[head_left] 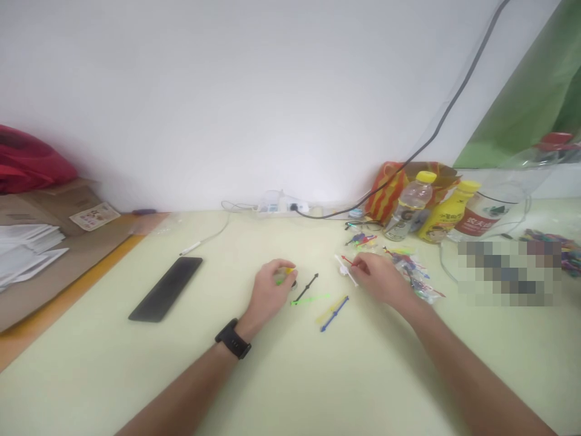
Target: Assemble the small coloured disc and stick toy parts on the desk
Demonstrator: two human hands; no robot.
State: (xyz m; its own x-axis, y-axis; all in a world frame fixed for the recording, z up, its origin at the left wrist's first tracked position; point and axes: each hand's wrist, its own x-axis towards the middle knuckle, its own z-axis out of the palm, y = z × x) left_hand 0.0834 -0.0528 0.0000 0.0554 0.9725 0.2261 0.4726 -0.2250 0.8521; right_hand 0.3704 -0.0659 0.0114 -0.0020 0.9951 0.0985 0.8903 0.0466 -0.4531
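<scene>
Black plastic arrow [307, 289], taken as landmark, lies on the pale tabletop [272, 387] between both hands. Left hand [274, 284], just left of it, has fingers curled about small yellow and green pieces [289, 271]; whether it grips them cannot be told. Right hand [376, 275], to its right, appears closed at the fingertips on the red arrow [346, 260]. White arrow [344, 269] lies against that pinch, hold on it unclear. Light-green arrow [314, 298] meets the landmark's near end; blue arrow [334, 313] and yellow arrow [327, 310] overlap on its near-right side.

Risks, judged: red and white parts are thin and close, so a loose pinch could drop one or drag both. Left knuckles sit near the landmark; a low sideways movement could knock it into the light-green arrow. Pale pieces blend with the tabletop, hence easily overlooked.
</scene>
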